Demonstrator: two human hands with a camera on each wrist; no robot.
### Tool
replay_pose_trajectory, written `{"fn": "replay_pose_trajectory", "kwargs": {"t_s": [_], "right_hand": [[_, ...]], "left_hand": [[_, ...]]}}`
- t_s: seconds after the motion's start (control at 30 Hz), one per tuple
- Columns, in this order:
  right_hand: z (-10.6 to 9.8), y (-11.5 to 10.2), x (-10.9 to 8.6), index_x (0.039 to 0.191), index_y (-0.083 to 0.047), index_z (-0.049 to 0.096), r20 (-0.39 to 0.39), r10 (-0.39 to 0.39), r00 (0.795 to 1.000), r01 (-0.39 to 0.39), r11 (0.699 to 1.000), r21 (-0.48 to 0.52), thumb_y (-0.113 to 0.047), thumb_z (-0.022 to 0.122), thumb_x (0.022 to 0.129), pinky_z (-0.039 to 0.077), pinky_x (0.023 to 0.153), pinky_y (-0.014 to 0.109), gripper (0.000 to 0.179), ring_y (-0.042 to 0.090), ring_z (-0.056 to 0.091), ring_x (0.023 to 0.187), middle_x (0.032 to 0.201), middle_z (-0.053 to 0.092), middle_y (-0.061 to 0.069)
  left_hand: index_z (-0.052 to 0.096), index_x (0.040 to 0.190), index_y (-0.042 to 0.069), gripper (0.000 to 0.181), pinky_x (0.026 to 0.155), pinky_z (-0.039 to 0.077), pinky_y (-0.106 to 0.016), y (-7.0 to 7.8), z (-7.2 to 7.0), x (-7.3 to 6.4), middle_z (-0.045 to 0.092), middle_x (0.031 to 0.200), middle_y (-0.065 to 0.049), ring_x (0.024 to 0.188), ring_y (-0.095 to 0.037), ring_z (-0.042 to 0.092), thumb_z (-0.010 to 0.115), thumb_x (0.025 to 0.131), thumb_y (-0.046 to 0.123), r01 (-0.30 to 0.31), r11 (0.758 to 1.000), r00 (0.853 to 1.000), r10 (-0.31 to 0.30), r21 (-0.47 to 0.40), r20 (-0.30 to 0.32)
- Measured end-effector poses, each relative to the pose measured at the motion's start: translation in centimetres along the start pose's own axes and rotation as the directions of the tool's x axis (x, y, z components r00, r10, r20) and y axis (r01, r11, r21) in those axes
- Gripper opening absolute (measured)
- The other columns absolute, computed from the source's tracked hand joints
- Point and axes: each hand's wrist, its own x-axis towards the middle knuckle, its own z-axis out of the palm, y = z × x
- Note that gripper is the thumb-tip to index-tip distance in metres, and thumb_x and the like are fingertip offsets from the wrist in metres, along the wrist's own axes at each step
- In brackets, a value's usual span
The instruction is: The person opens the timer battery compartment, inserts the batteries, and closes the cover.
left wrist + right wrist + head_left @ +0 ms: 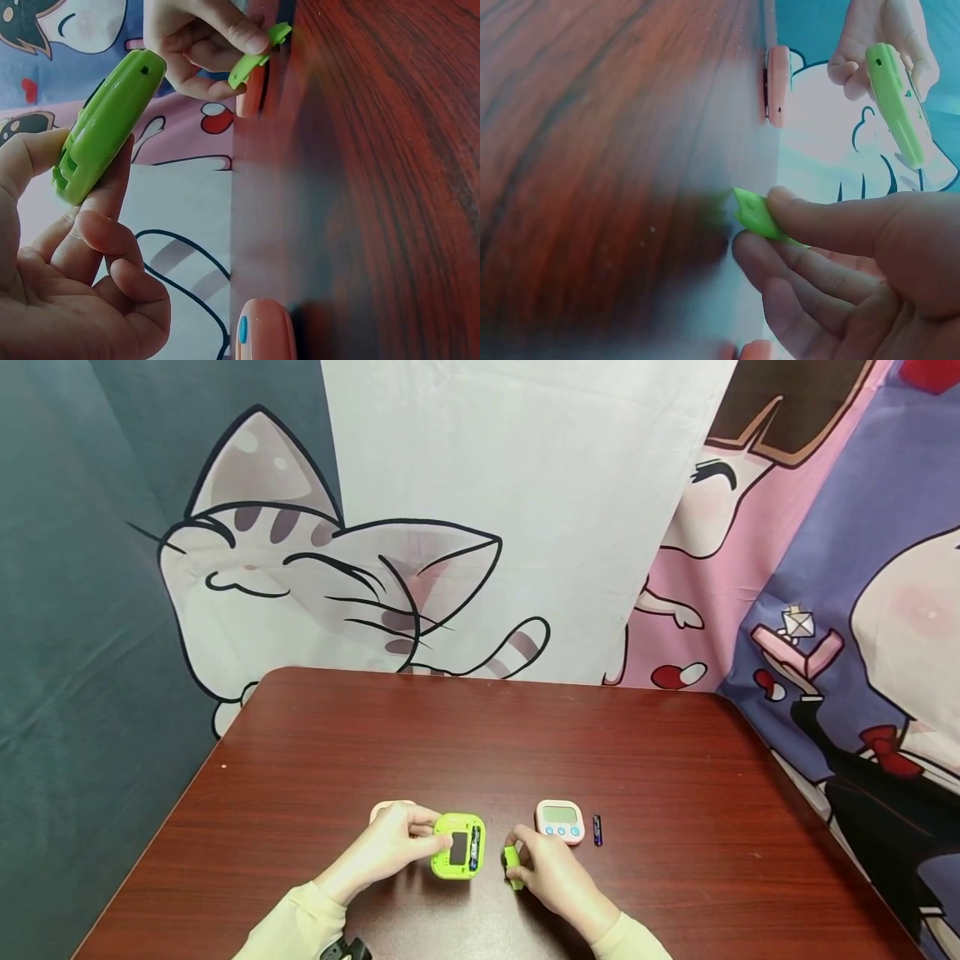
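My left hand point(393, 843) pinches a lime-green digital timer point(459, 852) by its left edge, thumb on the back and fingers beneath. The timer's back faces up, with its battery compartment uncovered and a dark AAA-like battery point(474, 848) lying in it. In the left wrist view the green timer point(112, 124) appears edge-on, raised above the table. To its right, my right hand point(553, 875) pinches a small green battery cover point(512, 865) between thumb and fingers, apart from the timer. The right wrist view shows that cover point(756, 215) just beyond the fingertips.
A pink-white timer point(561, 821) with blue buttons stands beyond my right hand, a loose dark battery point(597, 830) beside it. Another pale pink timer point(380, 808) is partly hidden behind my left hand. All are on a brown wooden table point(480, 735), with printed cloth behind.
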Motion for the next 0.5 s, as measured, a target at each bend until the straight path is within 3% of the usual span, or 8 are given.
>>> {"fn": "replay_pose_trajectory", "kwargs": {"t_s": [0.1, 0.23, 0.37, 0.5], "right_hand": [[0.1, 0.1, 0.1, 0.090, -0.011, 0.057, -0.035, 0.004, 0.999, -0.005, 1.000, -0.027, -0.005, 0.077, 0.074, 0.043, 0.056, 0.022, 0.026, -0.004, 0.049, 0.056, 0.061, 0.061, -0.007], [0.1, 0.0, 0.2, 0.088, -0.013, 0.058, -0.111, 0.011, 0.994, -0.011, 1.000, 0.004, -0.006, 0.077, 0.074, 0.043, 0.057, 0.022, 0.025, -0.003, 0.050, 0.056, 0.062, 0.061, -0.007], [-0.2, -0.5, 0.4, 0.088, -0.013, 0.059, -0.133, 0.056, 0.990, -0.036, 0.988, 0.149, -0.007, 0.076, 0.076, 0.046, 0.056, 0.021, 0.021, 0.000, 0.053, 0.055, 0.064, 0.061, -0.006], [-0.8, -1.3, 0.5, 0.093, -0.008, 0.061, -0.065, 0.117, 0.991, -0.089, 0.937, 0.337, -0.007, 0.073, 0.081, 0.051, 0.052, 0.025, 0.017, 0.011, 0.060, 0.056, 0.070, 0.062, 0.000]], "left_hand": [[0.070, 0.103, -0.003, 0.032, 0.069, 0.049, -0.019, -0.1, 0.1, 0.1, 0.072, 0.088, -0.008, 0.081, -0.010, 0.069, 0.072, 0.082, 0.021, 0.000, 1.000, 1.000, 0.000, -0.023, 0.009], [0.070, 0.103, -0.003, 0.032, 0.069, 0.049, -0.019, -0.1, 0.1, 0.1, 0.072, 0.087, -0.008, 0.081, -0.011, 0.069, 0.072, 0.082, 0.021, -0.002, 1.000, 1.000, 0.002, -0.009, 0.006], [0.071, 0.101, 0.000, 0.031, 0.072, 0.047, -0.018, -0.1, 0.2, 0.1, 0.073, 0.085, -0.005, 0.081, -0.009, 0.068, 0.072, 0.081, 0.024, -0.004, 0.999, 1.000, 0.004, 0.038, -0.018], [0.072, 0.100, 0.000, 0.030, 0.071, 0.046, -0.018, -0.1, 0.3, 0.1, 0.073, 0.083, -0.004, 0.079, -0.006, 0.067, 0.073, 0.081, 0.024, 0.007, 0.999, 0.999, -0.005, 0.054, -0.034]]}}
